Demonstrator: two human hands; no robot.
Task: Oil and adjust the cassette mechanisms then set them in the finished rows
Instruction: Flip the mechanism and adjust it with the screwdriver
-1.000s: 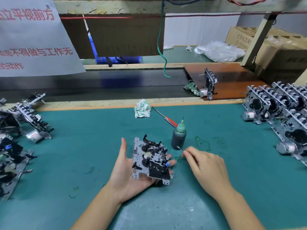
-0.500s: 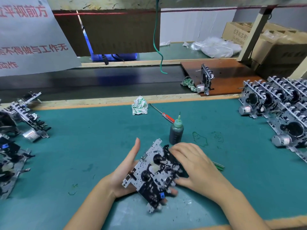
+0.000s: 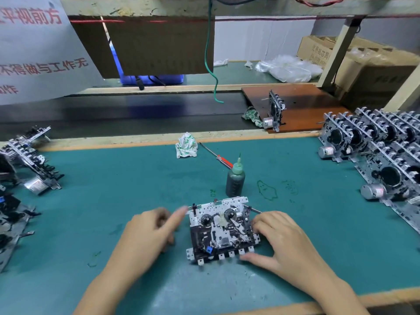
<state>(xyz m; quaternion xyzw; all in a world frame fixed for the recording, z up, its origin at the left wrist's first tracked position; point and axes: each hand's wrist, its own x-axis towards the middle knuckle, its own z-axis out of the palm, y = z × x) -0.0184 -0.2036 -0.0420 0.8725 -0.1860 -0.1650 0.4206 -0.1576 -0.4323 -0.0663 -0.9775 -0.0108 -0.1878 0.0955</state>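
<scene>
A cassette mechanism (image 3: 221,230) lies flat on the green mat (image 3: 113,189) in front of me, reels facing up. My right hand (image 3: 281,242) holds its right side, fingers curled over the edge and thumb against the front row of tabs. My left hand (image 3: 147,235) is blurred at its left; the index finger reaches to the top-left corner and the other fingers are loosely curled. A dark oil bottle (image 3: 235,180) with a green nozzle stands just behind the mechanism. A thin metal shaft (image 3: 255,209) pokes out by my right fingertips.
Rows of upright mechanisms (image 3: 375,151) fill the right side of the mat. More mechanisms (image 3: 29,160) lie heaped at the left edge. A red-handled screwdriver (image 3: 218,156) and a crumpled rag (image 3: 186,145) lie behind the bottle. One mechanism (image 3: 273,112) stands on a brown board (image 3: 302,110).
The mechanism went from tilted in my left palm to lying flat on the mat. My left hand came out from under it; my right hand moved onto its right edge.
</scene>
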